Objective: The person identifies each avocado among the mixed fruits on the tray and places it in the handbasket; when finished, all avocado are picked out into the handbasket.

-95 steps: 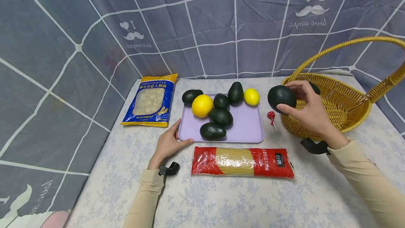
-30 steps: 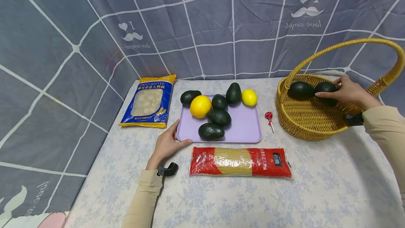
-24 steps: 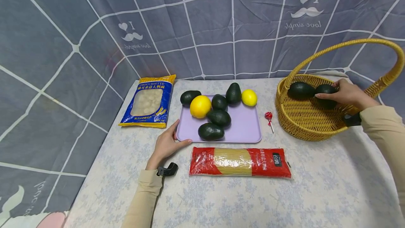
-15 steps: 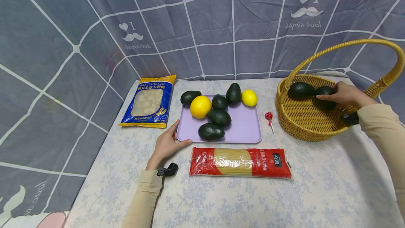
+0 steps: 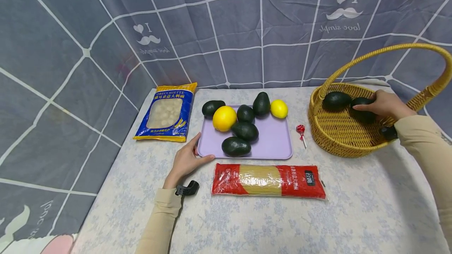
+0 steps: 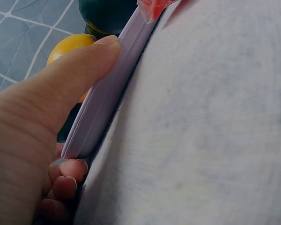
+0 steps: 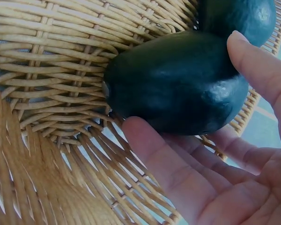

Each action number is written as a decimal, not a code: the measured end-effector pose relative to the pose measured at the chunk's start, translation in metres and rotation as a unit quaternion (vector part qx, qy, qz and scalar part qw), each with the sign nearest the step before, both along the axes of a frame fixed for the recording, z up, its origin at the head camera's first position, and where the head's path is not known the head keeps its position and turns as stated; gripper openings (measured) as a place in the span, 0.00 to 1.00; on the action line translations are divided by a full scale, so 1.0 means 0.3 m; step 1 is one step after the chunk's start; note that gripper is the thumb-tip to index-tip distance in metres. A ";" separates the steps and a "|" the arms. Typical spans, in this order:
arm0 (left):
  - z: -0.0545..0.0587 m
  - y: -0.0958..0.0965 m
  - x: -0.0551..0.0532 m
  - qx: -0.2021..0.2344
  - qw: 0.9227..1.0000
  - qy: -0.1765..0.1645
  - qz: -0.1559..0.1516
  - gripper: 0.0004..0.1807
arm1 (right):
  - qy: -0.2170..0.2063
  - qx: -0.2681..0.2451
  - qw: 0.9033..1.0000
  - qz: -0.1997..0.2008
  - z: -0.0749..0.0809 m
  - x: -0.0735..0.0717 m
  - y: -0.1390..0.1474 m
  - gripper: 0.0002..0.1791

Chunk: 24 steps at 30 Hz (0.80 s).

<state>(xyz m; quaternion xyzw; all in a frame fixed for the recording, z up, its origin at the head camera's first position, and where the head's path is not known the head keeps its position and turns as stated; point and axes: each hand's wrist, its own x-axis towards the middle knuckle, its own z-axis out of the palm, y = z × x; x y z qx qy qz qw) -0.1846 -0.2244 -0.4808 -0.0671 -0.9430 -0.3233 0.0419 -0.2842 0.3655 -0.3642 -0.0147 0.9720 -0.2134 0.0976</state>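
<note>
My left hand (image 5: 185, 162) grips the front left corner of a lilac tray (image 5: 272, 144); its thumb (image 6: 91, 61) lies along the front rim and the fingers curl at the corner. Several dark green avocados (image 5: 236, 146), an orange (image 5: 224, 118) and a lemon (image 5: 279, 109) lie on the tray, some over its far edge. Inside the wicker basket (image 5: 325, 144) at right, my right hand (image 5: 386, 105) holds an avocado (image 7: 173, 84), thumb on one side and fingers round the other. A second avocado (image 5: 336, 100) lies beside it, at the basket's far left.
A red lollipop (image 5: 300, 129) lies between tray and basket. In front of the tray is a red packet of spaghetti (image 5: 261, 180). A blue and yellow bag of orecchiette (image 5: 166, 113) lies at the back left. The basket's tall handle (image 5: 388, 48) arches over its opening.
My right hand has carried the avocado from beside the basket's left rim down into the basket. Over the last second it shifts only slightly. The left hand stays at the tray corner.
</note>
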 end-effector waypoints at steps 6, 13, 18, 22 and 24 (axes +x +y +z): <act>0.007 0.003 -0.001 0.003 1.000 -0.011 -0.001 0.55 | 0.001 0.006 1.000 0.012 -0.004 -0.003 0.005 0.28; 0.009 0.003 -0.003 0.000 1.000 -0.011 0.000 0.55 | 0.003 0.058 0.998 0.029 0.003 -0.008 0.024 0.42; 0.010 0.001 -0.004 -0.002 1.000 -0.008 -0.001 0.55 | -0.018 0.064 0.997 0.031 0.016 -0.007 0.028 0.45; 0.013 0.001 -0.006 -0.001 1.000 -0.008 -0.002 0.55 | -0.023 0.060 0.997 0.035 0.027 -0.005 0.028 0.44; 0.014 0.001 -0.006 -0.003 1.000 -0.009 -0.002 0.55 | -0.024 0.058 0.997 0.039 0.033 -0.002 0.030 0.42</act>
